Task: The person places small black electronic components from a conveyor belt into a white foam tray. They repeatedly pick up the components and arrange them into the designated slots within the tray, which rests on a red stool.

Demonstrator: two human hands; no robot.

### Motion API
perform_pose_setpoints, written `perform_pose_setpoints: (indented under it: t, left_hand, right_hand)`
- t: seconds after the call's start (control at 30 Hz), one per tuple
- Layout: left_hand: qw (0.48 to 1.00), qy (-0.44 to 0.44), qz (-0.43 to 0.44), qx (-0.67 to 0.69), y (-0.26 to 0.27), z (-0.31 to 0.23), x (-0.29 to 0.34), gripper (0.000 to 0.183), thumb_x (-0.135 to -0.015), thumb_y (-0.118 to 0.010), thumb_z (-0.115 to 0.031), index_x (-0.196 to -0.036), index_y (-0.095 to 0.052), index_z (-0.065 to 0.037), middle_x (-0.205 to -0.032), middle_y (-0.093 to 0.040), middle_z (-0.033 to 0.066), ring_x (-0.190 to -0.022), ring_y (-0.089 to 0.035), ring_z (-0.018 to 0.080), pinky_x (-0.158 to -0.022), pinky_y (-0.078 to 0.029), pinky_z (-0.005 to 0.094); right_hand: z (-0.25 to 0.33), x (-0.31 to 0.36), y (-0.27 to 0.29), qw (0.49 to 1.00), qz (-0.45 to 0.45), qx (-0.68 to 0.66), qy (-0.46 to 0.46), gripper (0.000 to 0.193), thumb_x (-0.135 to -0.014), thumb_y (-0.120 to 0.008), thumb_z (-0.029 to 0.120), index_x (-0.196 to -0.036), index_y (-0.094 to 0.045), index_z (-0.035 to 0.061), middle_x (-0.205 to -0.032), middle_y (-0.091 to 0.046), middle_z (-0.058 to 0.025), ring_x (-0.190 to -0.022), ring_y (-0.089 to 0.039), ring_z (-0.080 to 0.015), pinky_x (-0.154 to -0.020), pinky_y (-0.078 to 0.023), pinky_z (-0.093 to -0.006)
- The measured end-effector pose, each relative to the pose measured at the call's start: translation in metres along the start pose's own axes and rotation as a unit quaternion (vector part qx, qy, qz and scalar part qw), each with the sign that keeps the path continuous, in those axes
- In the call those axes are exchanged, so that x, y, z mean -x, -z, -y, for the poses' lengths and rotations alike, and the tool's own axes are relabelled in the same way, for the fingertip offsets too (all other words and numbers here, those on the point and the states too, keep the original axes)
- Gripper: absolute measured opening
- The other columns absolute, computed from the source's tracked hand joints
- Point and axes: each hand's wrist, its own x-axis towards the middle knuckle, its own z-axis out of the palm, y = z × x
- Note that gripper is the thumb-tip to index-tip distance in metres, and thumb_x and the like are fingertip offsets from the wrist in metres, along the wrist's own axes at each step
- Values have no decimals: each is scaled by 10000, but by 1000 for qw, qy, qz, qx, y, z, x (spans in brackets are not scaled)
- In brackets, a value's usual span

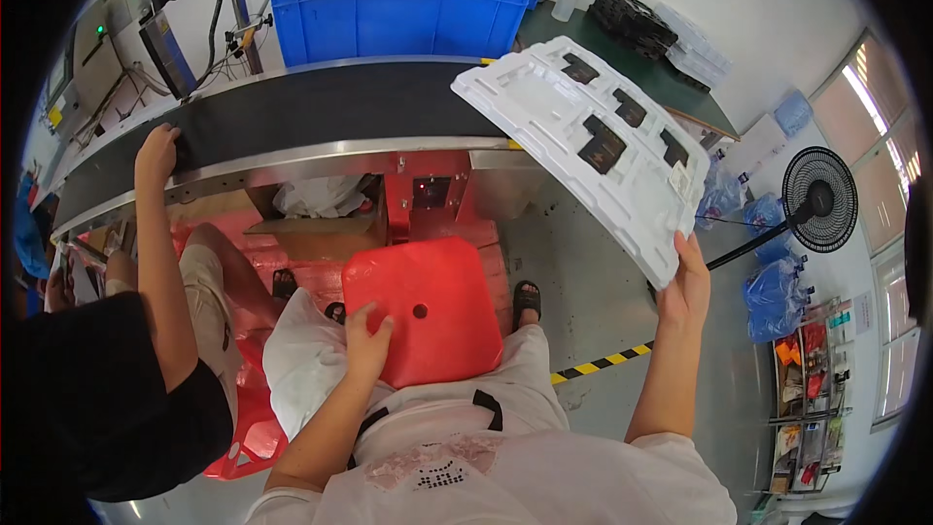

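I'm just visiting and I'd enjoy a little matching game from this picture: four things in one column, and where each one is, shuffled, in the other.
1. White tray
2. Blue bin
3. Fan
4. Red stool

A. By the fingers of the person's left hand
B. Standing off to the person's right
C. Held at one end by the person's right hand
D. Beyond the black conveyor belt

Pairs: 1-C, 2-D, 3-B, 4-A

Right grip on a white plastic tray
From my remote seat I see it holding the tray's near corner, four dark pieces aboard; the left grip is at the red stool, a co-worker's hand at the black conveyor belt.
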Motion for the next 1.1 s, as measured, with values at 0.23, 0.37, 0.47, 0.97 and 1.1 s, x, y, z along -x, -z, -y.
perform_pose_setpoints:
  t: [0.23, 0.37, 0.47, 0.97, 1.1]
  left_hand:
    - [897, -57, -243, -365, -9, 42, -54, 574, -860, -549, -272, -1264, -372, 95, -1311, -348, 322, -1209, -356, 448, -1015, -302, 470]
    - [916, 77, -230, -318, -25, 35, -63, 582, -884, -493, -316, -1266, -366, 105, -1261, -415, 309, -1169, -418, 412, -994, -336, 434]
    - [919, 108, -219, -310, -23, 38, -66, 576, -886, -480, -315, -1271, -364, 97, -1240, -444, 291, -1132, -446, 415, -966, -358, 440]
    - [907, 86, -234, -341, -24, 35, -69, 515, -882, -476, -317, -1202, -398, 80, -1081, -493, 261, -984, -491, 419, -854, -394, 473]
    - [905, 75, -255, -333, -24, 38, -65, 526, -865, -502, -307, -1208, -398, 78, -1077, -496, 261, -983, -491, 421, -850, -396, 475]
  right_hand:
    - [0, -149, -29, 998, -51, -16, 40, 420, -855, -513, -27, -1258, -395, -37, -1251, -488, -163, -1163, -480, -279, -1025, -369, -387]
    - [-9, -266, -48, 996, -58, -14, 69, 389, -862, -497, -35, -1241, -408, -37, -1234, -498, -174, -1143, -495, -293, -1011, -389, -401]
    - [-32, -337, -86, 995, -56, -34, 70, 367, -864, -477, -49, -1225, -416, -43, -1233, -496, -180, -1115, -517, -308, -978, -425, -425]
    - [-130, -462, -119, 998, -34, 36, -26, 368, -911, -467, 109, -1243, -393, -33, -1219, -498, -226, -1075, -538, -383, -838, -484, -555]
    - [-120, -421, -138, 991, -78, 36, -99, 519, -907, -510, 331, -1232, -390, -55, -1203, -504, -241, -1079, -522, -417, -855, -476, -540]
